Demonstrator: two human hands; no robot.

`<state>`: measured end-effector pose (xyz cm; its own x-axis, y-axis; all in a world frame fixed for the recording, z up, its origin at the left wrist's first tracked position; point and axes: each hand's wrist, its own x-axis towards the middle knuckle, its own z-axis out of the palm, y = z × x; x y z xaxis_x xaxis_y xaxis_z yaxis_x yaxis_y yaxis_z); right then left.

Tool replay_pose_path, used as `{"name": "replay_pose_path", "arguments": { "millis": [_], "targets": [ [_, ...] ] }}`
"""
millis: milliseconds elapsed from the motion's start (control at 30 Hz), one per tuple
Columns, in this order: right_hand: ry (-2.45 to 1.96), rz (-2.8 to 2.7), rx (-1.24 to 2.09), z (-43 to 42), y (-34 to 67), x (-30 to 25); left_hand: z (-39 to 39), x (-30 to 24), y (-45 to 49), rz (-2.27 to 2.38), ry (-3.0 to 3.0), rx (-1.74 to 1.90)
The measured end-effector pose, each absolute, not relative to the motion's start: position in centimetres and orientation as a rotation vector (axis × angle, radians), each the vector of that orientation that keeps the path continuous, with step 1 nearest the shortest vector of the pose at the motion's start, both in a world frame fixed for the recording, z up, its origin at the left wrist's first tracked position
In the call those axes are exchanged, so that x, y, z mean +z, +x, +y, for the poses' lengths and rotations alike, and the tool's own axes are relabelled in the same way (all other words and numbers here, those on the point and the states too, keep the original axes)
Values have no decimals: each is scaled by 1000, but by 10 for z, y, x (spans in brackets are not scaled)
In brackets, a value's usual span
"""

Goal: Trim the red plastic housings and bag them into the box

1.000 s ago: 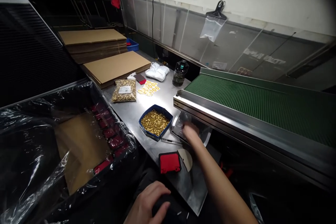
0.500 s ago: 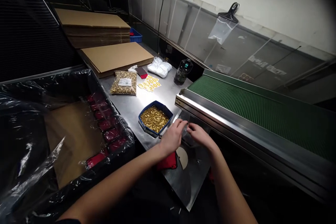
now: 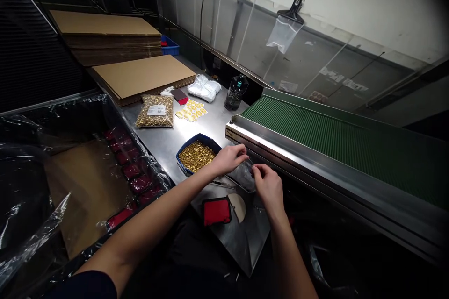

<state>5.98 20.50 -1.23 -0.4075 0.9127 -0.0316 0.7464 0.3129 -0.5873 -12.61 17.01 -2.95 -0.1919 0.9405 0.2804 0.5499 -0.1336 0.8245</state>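
Note:
Clear plastic bags (image 3: 242,176) lie between my hands, just right of a blue tub (image 3: 183,168) of gold-coloured metal pieces (image 3: 196,155). My left hand (image 3: 229,159) reaches past the tub's right side, its thumb and fingers pinched at the upper edge of the thin plastic. On the other side, my right hand (image 3: 269,189) pinches the plastic by its right edge. The layers are too transparent to tell apart. Below them a red pouch with black edging (image 3: 216,211) lies flat beside a round beige disc (image 3: 237,208).
A green conveyor belt (image 3: 308,126) runs along the right. At the left stands a box lined with black plastic (image 3: 140,121), holding red pouches (image 3: 130,169). Behind are a packet of gold pieces (image 3: 154,119), stickers (image 3: 191,111), a dark bottle (image 3: 235,94) and cardboard sheets (image 3: 143,74).
My hands have moved apart, the left one upward and the right one lower with its wrist turned. The red pouch shows more fully. The whole view has shifted a little.

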Motion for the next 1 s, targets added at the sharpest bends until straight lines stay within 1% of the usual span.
{"name": "replay_pose_path", "arguments": {
  "millis": [200, 267, 467, 633, 800, 1000],
  "targets": [
    [-1529, -2284, 924, 198, 74, -14, 134, -38, -106, 1893, 1475, 1445],
    [-1539, -2300, 929, 195, 70, -17, 122, -47, -96, 1920, 1391, 1460],
    [-1592, -2406, 691, 199, 38, -15, 121, -72, -75, 1867, 1288, 1438],
    [-1580, -2488, 584, 209, 24, -7, 120, -71, -69, 1814, 1221, 1473],
    [-1607, -2492, 698, 202, 38, -11, 110, -67, -68, 1675, 1109, 1505],
    [-1582, -2520, 897, 188, 56, -28, 111, -80, -73, 1485, 880, 1441]
  ]
}}
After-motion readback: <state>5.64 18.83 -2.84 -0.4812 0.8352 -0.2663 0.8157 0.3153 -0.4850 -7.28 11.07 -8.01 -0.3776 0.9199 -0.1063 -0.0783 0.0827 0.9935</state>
